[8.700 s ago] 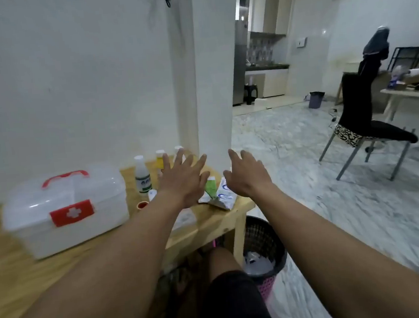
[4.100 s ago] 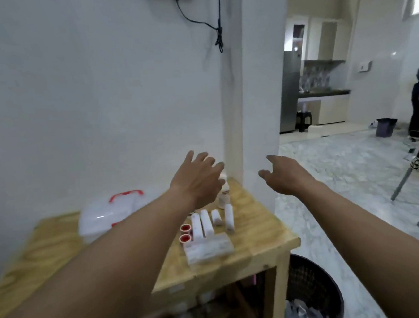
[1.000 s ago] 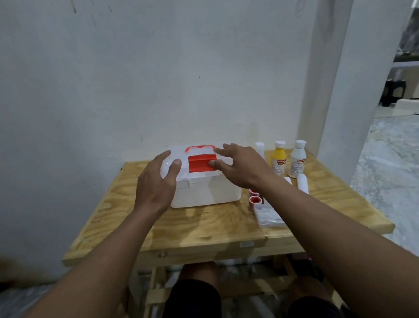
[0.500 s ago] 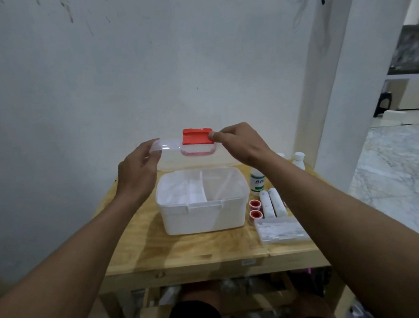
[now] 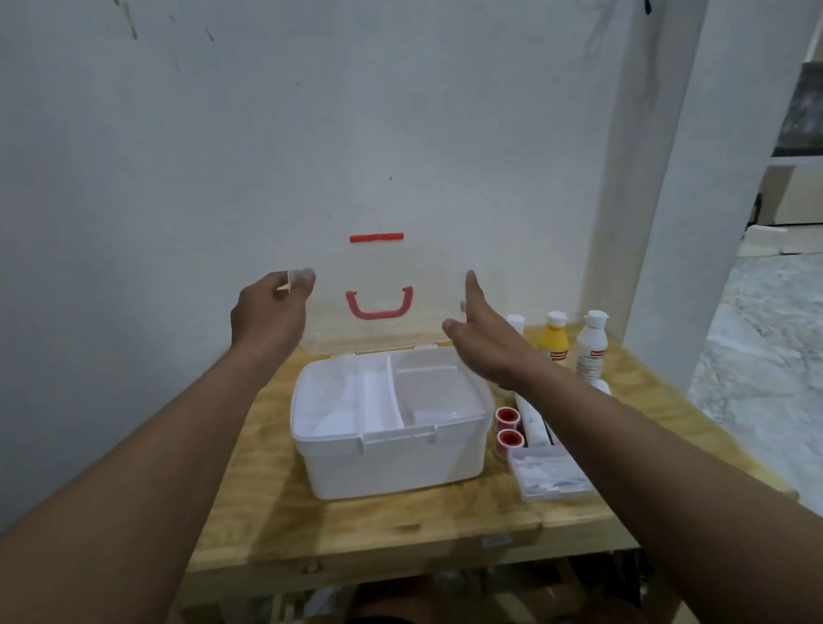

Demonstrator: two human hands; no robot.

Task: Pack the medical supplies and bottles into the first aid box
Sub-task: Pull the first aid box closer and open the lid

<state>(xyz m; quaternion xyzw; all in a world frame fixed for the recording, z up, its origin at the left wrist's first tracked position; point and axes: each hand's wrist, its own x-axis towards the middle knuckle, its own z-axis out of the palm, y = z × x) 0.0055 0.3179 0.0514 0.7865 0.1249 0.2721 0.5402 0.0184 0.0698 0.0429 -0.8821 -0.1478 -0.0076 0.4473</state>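
The white first aid box (image 5: 392, 457) stands in the middle of the wooden table (image 5: 368, 524) and holds only a divided inner tray (image 5: 382, 399). Its clear lid (image 5: 425, 320), with a red handle, is swung up and stands upright near the wall. My left hand (image 5: 271, 319) pinches the lid's upper left corner. My right hand (image 5: 482, 350) is spread beside the lid's right edge and holds nothing. To the right of the box are a yellow bottle (image 5: 553, 339), a white bottle (image 5: 591, 345), two red-cored tape rolls (image 5: 508, 427), white bandage rolls (image 5: 531, 420) and a clear gauze packet (image 5: 548, 471).
A white wall rises directly behind the table, and a white pillar (image 5: 677, 189) stands at its right rear corner. Marble floor lies to the right. Another white bottle cap (image 5: 515, 321) shows behind my right wrist. My knees are under the table's front edge.
The lid has swung from half raised to fully upright. My right hand has let go of the red latch and dropped to the lid's right side. My left hand still holds the corner.
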